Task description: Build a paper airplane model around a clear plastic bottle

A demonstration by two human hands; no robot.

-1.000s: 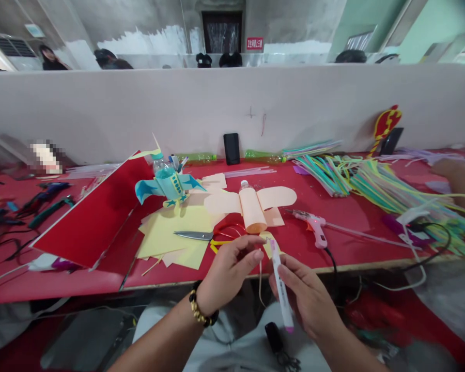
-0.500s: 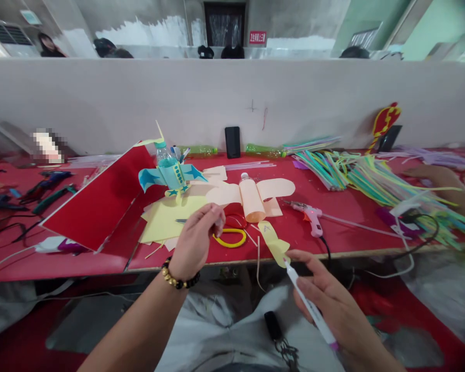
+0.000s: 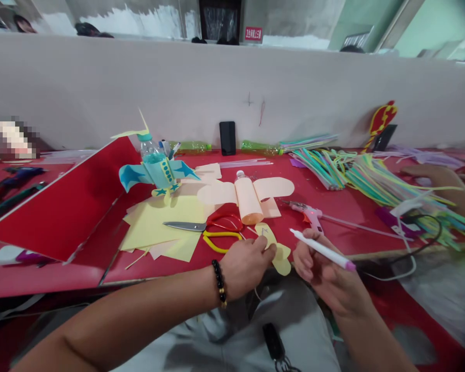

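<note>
Though tilted, marker (image 3: pixel 322 250) (pink end rightward)

On the red desk (image 3: pixel 356 232), a pink glue gun (image 3: pixel 308 214) lies at two o'clock, with a heap of coloured straws (image 3: pixel 372 178) beyond it. What looks like a black phone (image 3: pixel 227 138) leans on the low wall (image 3: pixel 139 88) at twelve. A red board (image 3: pixel 58 206) and a teal paper-winged bottle (image 3: pixel 155 173) sit at ten.

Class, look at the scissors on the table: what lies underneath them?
The scissors lie with their blade on pale yellow paper and their red and yellow handles on the red tabletop. What is directly beneath the blade stays covered and cannot be seen.
</note>
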